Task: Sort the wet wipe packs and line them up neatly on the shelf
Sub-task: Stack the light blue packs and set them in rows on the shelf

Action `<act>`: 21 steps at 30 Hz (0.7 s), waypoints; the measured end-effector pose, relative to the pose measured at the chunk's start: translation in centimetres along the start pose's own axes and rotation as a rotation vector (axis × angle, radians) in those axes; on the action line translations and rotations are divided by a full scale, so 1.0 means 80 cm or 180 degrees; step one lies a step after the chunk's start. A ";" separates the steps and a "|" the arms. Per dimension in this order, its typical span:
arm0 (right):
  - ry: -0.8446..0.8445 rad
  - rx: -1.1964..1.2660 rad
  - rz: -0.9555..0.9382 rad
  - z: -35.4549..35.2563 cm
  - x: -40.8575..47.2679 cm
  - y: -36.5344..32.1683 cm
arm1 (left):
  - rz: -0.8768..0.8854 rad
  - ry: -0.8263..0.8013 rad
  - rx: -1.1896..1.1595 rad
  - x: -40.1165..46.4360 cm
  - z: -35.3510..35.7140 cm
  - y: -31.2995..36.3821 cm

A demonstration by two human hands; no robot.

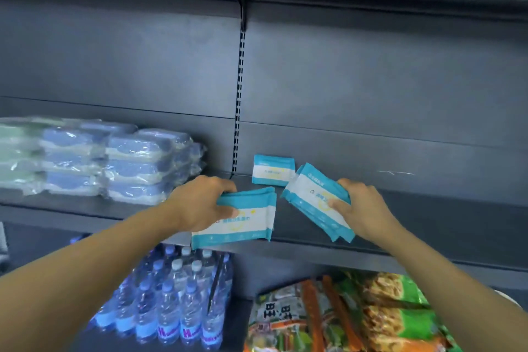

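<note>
Gripping a small stack of teal-and-white wet wipe packs (237,220) by its left end, the left hand (200,203) has thumb on top and fingers curled over the far edge; the stack overhangs the shelf's (428,226) front edge. The right hand (360,206) pinches a second, fanned stack (314,206) by its right end, tilted, above the shelf just right of the first. One single pack (273,170) lies flat near the back, beside the slotted upright (238,111).

Done well, each hand would probably square its fanned stack against the shelf before letting go, then set it alongside the single pack, edges parallel to the front edge. Loose packs look slippery, so a firm pinch matters. Wrapped blue bundles (128,163) fill the shelf's left end.
</note>
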State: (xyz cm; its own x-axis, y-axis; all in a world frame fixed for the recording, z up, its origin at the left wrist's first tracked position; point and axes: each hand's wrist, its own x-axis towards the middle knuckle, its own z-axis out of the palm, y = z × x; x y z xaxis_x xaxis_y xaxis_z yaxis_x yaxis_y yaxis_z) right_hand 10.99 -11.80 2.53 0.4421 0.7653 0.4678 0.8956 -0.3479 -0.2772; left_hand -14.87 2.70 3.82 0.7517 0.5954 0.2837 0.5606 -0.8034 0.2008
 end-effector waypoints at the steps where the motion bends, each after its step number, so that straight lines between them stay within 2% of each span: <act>1: -0.0029 0.0005 -0.0013 0.004 0.017 0.000 | -0.0012 0.0011 0.0029 0.010 -0.002 -0.002; 13: -0.0209 -0.0158 -0.0048 0.096 0.190 -0.019 | 0.0097 -0.0050 0.0105 0.147 0.011 -0.077; 21: -0.0531 -0.0016 -0.0055 0.155 0.266 -0.022 | 0.0116 -0.0190 0.0115 0.207 0.025 -0.124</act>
State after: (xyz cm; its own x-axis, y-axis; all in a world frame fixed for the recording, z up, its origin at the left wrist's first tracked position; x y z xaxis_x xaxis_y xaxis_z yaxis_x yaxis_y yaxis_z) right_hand 18.23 11.81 2.58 0.4126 0.8504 0.3265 0.9035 -0.3363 -0.2658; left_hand -7.30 20.50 4.65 0.7905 0.5661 0.2336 0.5439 -0.8243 0.1571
